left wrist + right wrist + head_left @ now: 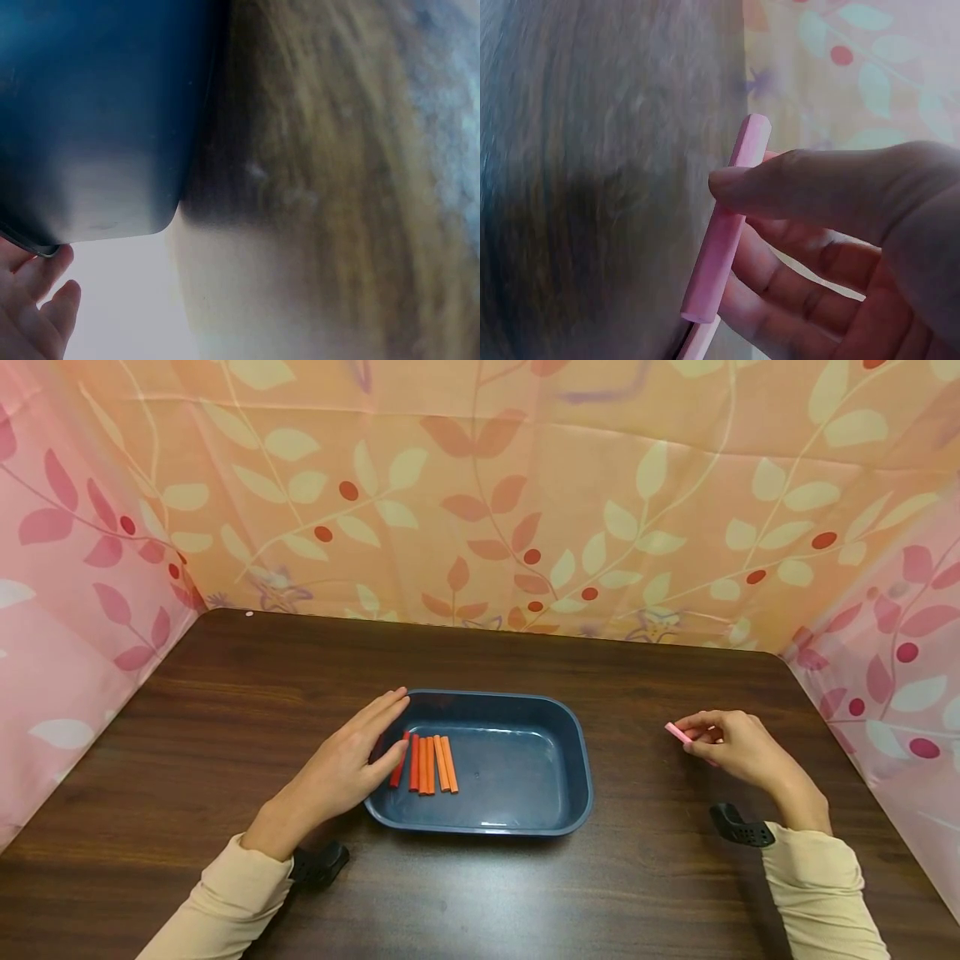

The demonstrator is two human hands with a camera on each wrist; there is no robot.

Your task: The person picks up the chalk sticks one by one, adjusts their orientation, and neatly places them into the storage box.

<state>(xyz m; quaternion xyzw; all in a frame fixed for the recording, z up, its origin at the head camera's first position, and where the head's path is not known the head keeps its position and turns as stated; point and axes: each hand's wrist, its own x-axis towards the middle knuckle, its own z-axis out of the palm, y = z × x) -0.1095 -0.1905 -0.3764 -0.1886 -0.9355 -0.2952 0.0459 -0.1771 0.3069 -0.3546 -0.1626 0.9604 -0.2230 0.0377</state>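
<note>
My right hand (738,747) pinches a pink chalk-like stick (718,251) between thumb and fingers, above the table to the right of the tray. Another pale pink stick (699,341) shows just below it in the right wrist view, mostly cut off. The dark blue tray (517,697) stands near the middle of the table. In its left part lie two red sticks (414,762) and several orange ones (440,763), side by side. My left hand (341,764) is at the tray's left rim, fingers extended, thumb over the inside near the leftmost red stick.
The brown wooden table (645,893) carries the tray. Patterned cloth (517,485) hangs behind the table and along both sides. A small pale spot (249,613) marks the table's far left edge. Black wrist straps (738,828) sit at both sleeves.
</note>
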